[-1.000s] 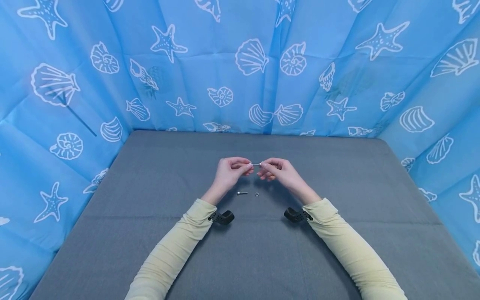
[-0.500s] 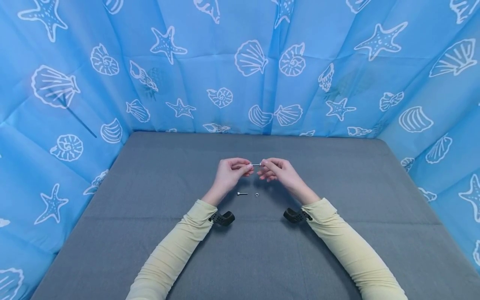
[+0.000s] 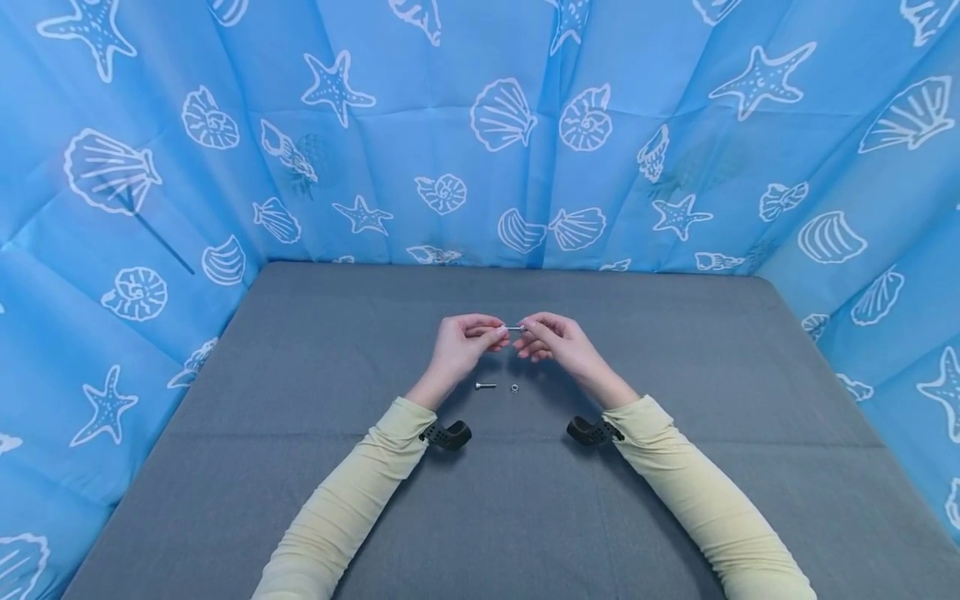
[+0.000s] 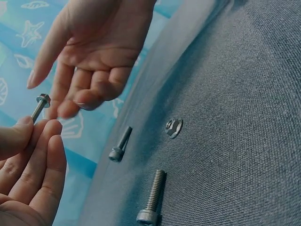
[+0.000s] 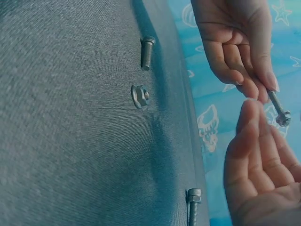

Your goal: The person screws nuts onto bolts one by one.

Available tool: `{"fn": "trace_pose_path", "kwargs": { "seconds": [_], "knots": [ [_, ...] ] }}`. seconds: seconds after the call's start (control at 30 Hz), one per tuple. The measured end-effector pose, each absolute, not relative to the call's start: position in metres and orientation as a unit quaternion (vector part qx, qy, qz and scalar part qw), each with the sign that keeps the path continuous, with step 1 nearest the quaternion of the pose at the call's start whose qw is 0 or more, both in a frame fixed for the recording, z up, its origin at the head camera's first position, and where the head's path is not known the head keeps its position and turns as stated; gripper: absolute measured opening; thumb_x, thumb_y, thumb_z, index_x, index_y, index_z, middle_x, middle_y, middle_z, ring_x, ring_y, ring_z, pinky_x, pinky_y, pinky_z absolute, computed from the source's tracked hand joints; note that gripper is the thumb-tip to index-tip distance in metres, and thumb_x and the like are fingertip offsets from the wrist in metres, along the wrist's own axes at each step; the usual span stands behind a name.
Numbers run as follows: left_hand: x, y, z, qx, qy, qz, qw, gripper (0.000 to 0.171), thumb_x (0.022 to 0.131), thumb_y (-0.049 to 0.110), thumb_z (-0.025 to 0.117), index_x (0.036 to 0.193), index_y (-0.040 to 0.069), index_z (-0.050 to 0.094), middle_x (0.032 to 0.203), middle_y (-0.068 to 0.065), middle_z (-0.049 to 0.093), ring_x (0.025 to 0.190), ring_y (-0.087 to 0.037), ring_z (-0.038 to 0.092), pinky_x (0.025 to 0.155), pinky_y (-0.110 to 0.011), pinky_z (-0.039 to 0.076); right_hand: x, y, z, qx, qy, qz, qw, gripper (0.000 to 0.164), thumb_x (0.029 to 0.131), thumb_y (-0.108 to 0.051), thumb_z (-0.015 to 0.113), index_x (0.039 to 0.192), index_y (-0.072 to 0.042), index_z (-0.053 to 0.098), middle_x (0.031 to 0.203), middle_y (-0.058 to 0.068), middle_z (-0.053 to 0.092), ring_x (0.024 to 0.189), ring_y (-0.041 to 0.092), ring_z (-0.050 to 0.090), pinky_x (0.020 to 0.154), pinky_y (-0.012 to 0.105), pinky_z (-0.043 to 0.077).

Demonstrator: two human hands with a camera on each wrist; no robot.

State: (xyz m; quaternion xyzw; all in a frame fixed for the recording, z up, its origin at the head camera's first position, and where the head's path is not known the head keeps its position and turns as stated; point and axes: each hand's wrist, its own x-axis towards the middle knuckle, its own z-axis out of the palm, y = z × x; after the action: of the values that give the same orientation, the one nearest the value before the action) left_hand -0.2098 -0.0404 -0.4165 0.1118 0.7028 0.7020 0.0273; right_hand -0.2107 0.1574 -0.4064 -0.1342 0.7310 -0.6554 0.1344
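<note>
In the head view my left hand (image 3: 463, 346) pinches a thin metal bolt (image 3: 513, 328) between thumb and fingers, raised above the grey table. A flanged nut (image 4: 43, 100) sits at the bolt's free end, plain in the left wrist view. Beside that end is my right hand (image 3: 557, 340), its thumb and fingers parted around the nut without closing on it. Below the hands lie a loose socket-head bolt (image 3: 486, 386) and a loose flange nut (image 3: 514, 388). Another bolt (image 5: 194, 207), with a nut close under its head, shows in the right wrist view; the hands hide it from the head view.
The table (image 3: 375, 500) has a grey cloth cover. Blue curtains (image 3: 435, 125) printed with white shells and starfish hang along its back and sides. Dark wrist mounts (image 3: 447, 435) hang below both sleeves.
The right fingertips shift slightly at the nut end of the bolt. Both hands otherwise keep their places, and the loose bolt and nut have not moved.
</note>
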Motion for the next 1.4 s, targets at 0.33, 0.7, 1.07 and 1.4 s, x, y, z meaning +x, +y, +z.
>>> {"fn": "trace_pose_path", "kwargs": {
  "seconds": [0.33,0.7,1.07,1.4],
  "knots": [
    [-0.209,-0.038,-0.420,0.101,0.704,0.703,0.015,0.022,0.088,0.007,0.069,0.101,-0.011,0.067,0.087,-0.018,0.071,0.079,-0.025,0.071,0.072,-0.036,0.058,-0.210,0.158,-0.407,-0.129,0.739,-0.646,0.138,0.037,0.101,-0.023,0.052,0.113,0.012,0.055,0.096,0.022,0.067,0.079,0.017,0.067,0.073,0.041,0.055],
    [-0.207,-0.040,-0.418,0.114,0.715,0.689,0.018,0.015,0.088,0.006,0.069,0.098,-0.006,0.069,0.085,-0.014,0.072,0.077,-0.021,0.071,0.072,-0.040,0.058,-0.211,0.159,-0.409,-0.149,0.726,-0.664,0.101,0.031,0.095,-0.007,0.061,0.117,0.013,0.055,0.098,0.018,0.068,0.080,0.015,0.067,0.077,0.044,0.055],
    [-0.209,-0.038,-0.423,0.149,0.729,0.668,0.007,0.019,0.087,0.003,0.070,0.099,-0.012,0.067,0.084,-0.015,0.072,0.076,-0.024,0.071,0.071,-0.041,0.058,-0.209,0.158,-0.408,-0.122,0.751,-0.642,0.100,0.041,0.097,-0.024,0.060,0.113,0.014,0.058,0.089,0.018,0.068,0.078,0.017,0.066,0.072,0.040,0.054],
    [-0.208,-0.038,-0.416,0.147,0.743,0.652,-0.015,0.014,0.089,0.004,0.067,0.098,-0.006,0.070,0.085,-0.011,0.072,0.076,-0.020,0.071,0.072,-0.039,0.058,-0.208,0.162,-0.406,-0.145,0.740,-0.650,0.099,0.028,0.094,-0.012,0.062,0.115,0.008,0.060,0.097,0.015,0.070,0.085,0.021,0.069,0.080,0.051,0.052]
  ]
}}
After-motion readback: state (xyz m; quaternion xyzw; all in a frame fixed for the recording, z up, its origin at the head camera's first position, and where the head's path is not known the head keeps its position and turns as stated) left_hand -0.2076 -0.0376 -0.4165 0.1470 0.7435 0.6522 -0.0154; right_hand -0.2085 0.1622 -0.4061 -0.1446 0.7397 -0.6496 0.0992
